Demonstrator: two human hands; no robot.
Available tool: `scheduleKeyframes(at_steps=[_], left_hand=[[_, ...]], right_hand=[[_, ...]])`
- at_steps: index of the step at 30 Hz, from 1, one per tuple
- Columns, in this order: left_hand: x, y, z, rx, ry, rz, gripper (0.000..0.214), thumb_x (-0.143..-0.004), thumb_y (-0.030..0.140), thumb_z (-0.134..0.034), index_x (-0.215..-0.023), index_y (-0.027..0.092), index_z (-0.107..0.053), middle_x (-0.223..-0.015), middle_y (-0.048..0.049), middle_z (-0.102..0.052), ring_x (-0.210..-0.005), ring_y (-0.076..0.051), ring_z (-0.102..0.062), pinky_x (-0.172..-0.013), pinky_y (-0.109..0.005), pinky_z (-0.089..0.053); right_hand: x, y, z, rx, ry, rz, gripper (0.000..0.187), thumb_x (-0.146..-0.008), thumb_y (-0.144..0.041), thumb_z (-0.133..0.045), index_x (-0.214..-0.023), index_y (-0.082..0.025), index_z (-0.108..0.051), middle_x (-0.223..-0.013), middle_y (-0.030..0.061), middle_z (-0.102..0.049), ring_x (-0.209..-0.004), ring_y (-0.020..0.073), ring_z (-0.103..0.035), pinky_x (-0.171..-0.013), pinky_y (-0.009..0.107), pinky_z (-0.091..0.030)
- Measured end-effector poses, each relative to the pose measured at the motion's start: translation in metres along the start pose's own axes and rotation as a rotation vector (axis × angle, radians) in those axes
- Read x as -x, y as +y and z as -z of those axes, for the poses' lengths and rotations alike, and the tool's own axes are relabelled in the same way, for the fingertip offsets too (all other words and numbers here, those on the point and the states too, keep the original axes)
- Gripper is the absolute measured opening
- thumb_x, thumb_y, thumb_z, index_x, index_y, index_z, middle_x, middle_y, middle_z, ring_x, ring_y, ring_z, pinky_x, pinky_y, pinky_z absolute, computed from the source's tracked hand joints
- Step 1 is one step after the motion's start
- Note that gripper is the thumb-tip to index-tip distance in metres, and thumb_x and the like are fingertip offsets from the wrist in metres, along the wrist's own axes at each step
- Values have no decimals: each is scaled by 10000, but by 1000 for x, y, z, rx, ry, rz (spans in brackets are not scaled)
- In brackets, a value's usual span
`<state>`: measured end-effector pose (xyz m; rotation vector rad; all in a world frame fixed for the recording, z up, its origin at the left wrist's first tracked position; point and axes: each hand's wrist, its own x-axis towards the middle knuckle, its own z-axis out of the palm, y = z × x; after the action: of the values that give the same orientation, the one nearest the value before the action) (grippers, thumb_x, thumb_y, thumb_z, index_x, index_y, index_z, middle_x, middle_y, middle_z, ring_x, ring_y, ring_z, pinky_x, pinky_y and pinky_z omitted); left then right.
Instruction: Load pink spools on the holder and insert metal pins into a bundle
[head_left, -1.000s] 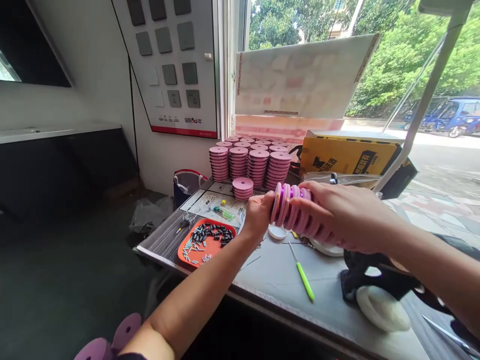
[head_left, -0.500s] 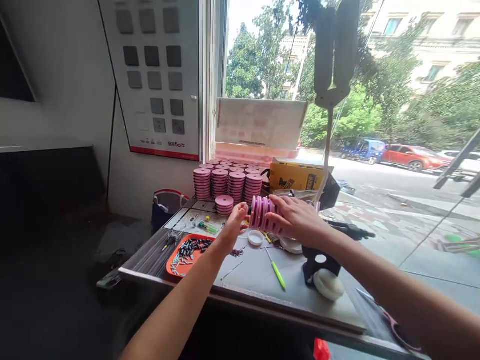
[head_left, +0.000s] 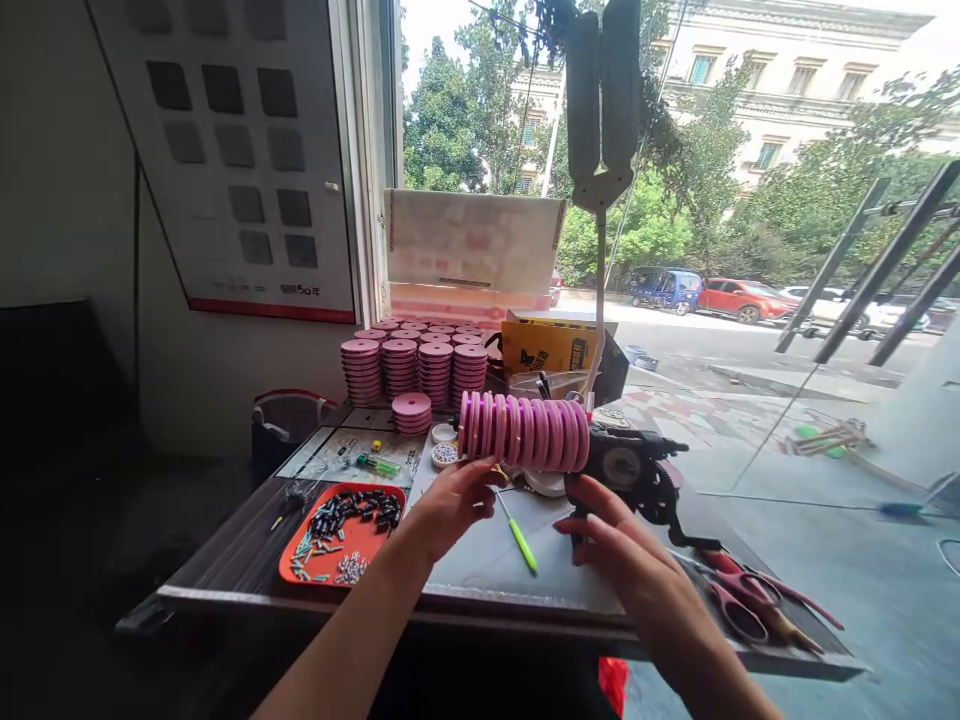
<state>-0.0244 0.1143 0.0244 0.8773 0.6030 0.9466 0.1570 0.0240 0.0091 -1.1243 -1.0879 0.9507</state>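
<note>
A grey tabletop (head_left: 570,570) by a window carries stacks of pink spools (head_left: 412,365) at the back and an orange tray (head_left: 341,525) at left. A row of pink spools (head_left: 525,432) lies sideways on a black winder (head_left: 630,470), seemingly being seated there. Both grips are apart and empty: the left hand (head_left: 450,505) is just under the row's free end, the right hand (head_left: 615,540) below the winder. Any next move needs care near the scissors (head_left: 739,600) at the right edge. Open room lies along the front.

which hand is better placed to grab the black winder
Right, likely: the right hand is open just below the black winder; the left hand sits under the far end of the pink spool row.
</note>
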Motion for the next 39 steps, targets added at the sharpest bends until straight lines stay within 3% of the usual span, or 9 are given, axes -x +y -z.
scheduleKeyframes(at_steps=[5, 11, 17, 20, 22, 25, 28, 35, 39], left_hand=[[3, 0, -3, -16, 5, -1, 300, -583, 307, -766, -760, 112, -621, -517, 60, -440, -458, -50, -340, -441, -185, -219], [2, 0, 0, -30, -10, 60, 280, -611, 288, -733, -800, 103, -643, -505, 61, -436, -432, -42, -297, -448, -187, -209], [4, 6, 2, 7, -34, 112, 314, -672, 354, -649, -860, 103, -654, -707, -24, -599, -465, -62, -371, -483, -215, -280], [7, 11, 1, 23, -81, 140, 404, -671, 424, -635, -899, 91, -655, -792, -66, -631, -461, -62, -356, -474, -216, -274], [9, 13, 0, 28, -121, 169, 485, -670, 484, -633, -919, 68, -657, -700, -52, -603, -454, -66, -339, -462, -212, -257], [9, 14, -2, -5, -188, 187, 556, -676, 550, -633, -930, 56, -658, -507, 52, -403, -438, -61, -262, -441, -196, -208], [9, 12, -4, -90, -204, 140, 472, -677, 507, -679, -891, 87, -654, -481, 107, -238, -428, -47, -148, -421, -185, -130], [12, 13, -8, -155, -233, 112, 302, -685, 387, -706, -728, 105, -608, -437, 126, -200, -404, -32, -92, -403, -189, -78], [9, 15, -5, -162, -289, 129, 268, -724, 372, -664, -704, 121, -574, -426, 127, -199, -389, -34, -89, -393, -189, -88]], right_hand=[[-8, 14, -35, -212, 70, -84, 685, -629, -437, -667, -1251, -227, -471, -1371, 105, -398, -804, 208, -625, -572, 283, -472], [-19, 25, -58, -398, 188, -27, 655, -593, -331, -683, -1206, -235, -473, -1167, 54, -546, -760, 168, -609, -562, 262, -440], [-47, 27, -57, -546, 123, -59, 349, -536, -341, -704, -824, -200, -567, -819, -7, -605, -712, 155, -585, -567, 253, -411], [-52, 27, -52, -564, 63, -91, 275, -537, -337, -711, -653, -192, -507, -592, -55, -499, -575, 107, -490, -536, 243, -379], [-52, 26, -48, -562, -1, -132, 299, -550, -341, -714, -596, -193, -458, -517, -79, -389, -493, 80, -388, -483, 233, -331], [-50, 23, -41, -537, -110, -221, 312, -576, -375, -716, -612, -186, -470, -490, -96, -295, -441, 60, -271, -428, 223, -248], [-48, 20, -38, -514, -173, -269, 324, -593, -404, -718, -650, -179, -491, -486, -107, -250, -430, 52, -212, -416, 215, -184], [-53, 19, -48, -510, -227, -248, 343, -512, -289, -775, -620, -185, -466, -457, -115, -255, -437, 43, -206, -431, 212, -165], [-55, 18, -50, -492, -284, -259, 337, -560, -338, -769, -608, -169, -482, -454, -122, -207, -429, 31, -150, -422, 204, -123]])
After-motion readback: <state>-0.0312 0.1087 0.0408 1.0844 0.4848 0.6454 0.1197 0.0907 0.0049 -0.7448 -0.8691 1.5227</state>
